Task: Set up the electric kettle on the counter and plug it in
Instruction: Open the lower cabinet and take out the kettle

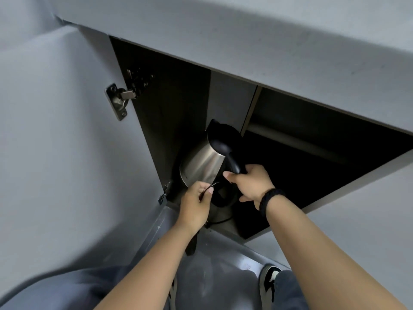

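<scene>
A steel electric kettle with a black lid and handle sits tilted in the mouth of a low dark cabinet. My right hand grips the black handle from the right. My left hand pinches the thin black cord just below the kettle body. The black base shows between my hands, and more cord loops on the cabinet floor beneath it.
The open grey cabinet door stands at the left, with a metal hinge. A vertical divider splits the cabinet's inside. The grey counter front runs above. My knees and a shoe are on the floor below.
</scene>
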`<state>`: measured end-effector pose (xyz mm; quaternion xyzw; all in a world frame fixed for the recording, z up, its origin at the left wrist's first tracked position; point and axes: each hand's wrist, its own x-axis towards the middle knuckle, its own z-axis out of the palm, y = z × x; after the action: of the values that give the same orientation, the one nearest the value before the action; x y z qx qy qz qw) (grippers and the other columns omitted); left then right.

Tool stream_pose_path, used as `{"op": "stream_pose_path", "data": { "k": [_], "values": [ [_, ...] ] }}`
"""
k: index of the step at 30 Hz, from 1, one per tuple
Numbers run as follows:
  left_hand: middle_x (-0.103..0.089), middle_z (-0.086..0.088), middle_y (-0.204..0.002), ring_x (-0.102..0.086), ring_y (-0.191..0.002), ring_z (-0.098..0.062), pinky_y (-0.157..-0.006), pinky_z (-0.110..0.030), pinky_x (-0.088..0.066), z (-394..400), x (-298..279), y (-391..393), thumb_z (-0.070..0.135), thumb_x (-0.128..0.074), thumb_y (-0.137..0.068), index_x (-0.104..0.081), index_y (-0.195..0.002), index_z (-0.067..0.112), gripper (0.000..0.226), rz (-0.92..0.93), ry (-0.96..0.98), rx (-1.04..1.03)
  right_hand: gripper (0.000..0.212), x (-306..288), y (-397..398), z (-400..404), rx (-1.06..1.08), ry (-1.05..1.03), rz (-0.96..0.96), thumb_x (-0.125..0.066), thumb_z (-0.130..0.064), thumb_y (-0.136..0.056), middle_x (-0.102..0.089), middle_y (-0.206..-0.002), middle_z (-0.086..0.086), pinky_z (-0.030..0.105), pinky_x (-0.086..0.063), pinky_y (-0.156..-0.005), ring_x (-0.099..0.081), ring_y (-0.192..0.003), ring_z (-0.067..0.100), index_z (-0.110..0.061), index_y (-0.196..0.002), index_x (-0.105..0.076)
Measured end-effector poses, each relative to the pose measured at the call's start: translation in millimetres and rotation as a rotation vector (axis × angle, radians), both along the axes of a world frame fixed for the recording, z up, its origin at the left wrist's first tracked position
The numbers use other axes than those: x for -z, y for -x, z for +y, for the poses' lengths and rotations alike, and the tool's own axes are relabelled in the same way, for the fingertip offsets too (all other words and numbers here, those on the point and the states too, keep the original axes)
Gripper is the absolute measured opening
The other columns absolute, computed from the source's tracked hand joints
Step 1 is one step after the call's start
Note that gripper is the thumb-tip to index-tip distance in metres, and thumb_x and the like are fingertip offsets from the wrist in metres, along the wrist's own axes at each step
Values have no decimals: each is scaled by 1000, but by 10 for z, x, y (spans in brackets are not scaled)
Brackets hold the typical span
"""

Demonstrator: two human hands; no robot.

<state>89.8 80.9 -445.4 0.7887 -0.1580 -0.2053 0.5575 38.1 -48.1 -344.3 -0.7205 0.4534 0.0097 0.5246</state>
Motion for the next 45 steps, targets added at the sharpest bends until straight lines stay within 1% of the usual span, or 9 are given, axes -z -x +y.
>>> {"op": "stream_pose_path", "data": {
  "k": [4,8,13,20,26,30,35,40,45],
  "values": [
    [-67,2,-87,-64,-84,-13,-74,-15,-49,46,-219,100,17,-57,-95,-63,-92,23,9,50,69,19,32,-100,87,125,-23,13,-32,-72,-31,-83,-66,-89,11,49,-58,-76,-62,-74,18,-3,-98,-64],
    [-65,6,-82,-62,-77,-9,-71,-18,-48,82,-420,152,16,-55,-95,-64,-85,23,15,86,128,-12,32,-127,168,233,-32,35,-77,-75,-32,-80,-63,-76,5,49,-58,-74,-63,-73,20,-4,-93,-66],
    [-67,1,-80,-57,-65,1,-57,-9,-43,173,-672,260,31,-40,-102,-71,-91,15,36,311,257,-117,26,-148,280,343,-67,86,-116,-76,-32,-78,-62,-69,0,34,-55,-64,-61,-65,15,-9,-83,-66],
    [-73,3,-93,-65,-97,-15,-90,-35,-48,239,-893,405,66,-58,-74,-74,-92,21,50,463,271,-87,16,-213,475,503,-174,294,-139,-77,-18,-74,-65,-75,-3,15,-44,-56,-61,-70,10,-17,-84,-65],
    [-71,-1,-85,-65,-87,-17,-85,-36,-50,264,-946,532,70,-70,-62,-74,-88,12,64,523,304,-99,20,-202,593,640,-231,426,-138,-72,-19,-78,-64,-80,-6,30,-57,-64,-62,-71,9,-22,-96,-63],
    [-50,-7,-67,-48,-68,-20,-65,-32,-42,288,-928,606,61,-75,-64,-59,-72,7,57,483,295,-107,28,-182,673,726,-229,397,-177,-71,-17,-79,-67,-83,-7,32,-58,-66,-64,-72,8,-28,-104,-66],
    [-72,-5,-82,-66,-77,-14,-70,-26,-50,317,-930,678,41,-80,-65,-70,-91,6,45,506,338,-67,32,-159,729,736,-256,379,-218,-64,-4,-81,-58,-99,-5,8,-47,-70,-54,-82,1,-22,-106,-68],
    [-73,-8,-86,-67,-68,-6,-56,-14,-47,355,-968,725,29,-80,-65,-64,-101,6,46,477,360,-61,44,-173,769,732,-272,290,-245,-66,-1,-79,-45,-99,-4,-1,-39,-77,-49,-88,1,-23,-117,-65],
    [-75,-10,-92,-72,-88,-22,-75,-33,-55,434,-1095,751,32,-79,-68,-66,-99,8,41,442,348,-77,60,-277,881,653,-331,145,-256,-82,-17,-72,-49,-102,-6,1,-41,-81,-52,-92,0,-30,-125,-57]
  ]
}}
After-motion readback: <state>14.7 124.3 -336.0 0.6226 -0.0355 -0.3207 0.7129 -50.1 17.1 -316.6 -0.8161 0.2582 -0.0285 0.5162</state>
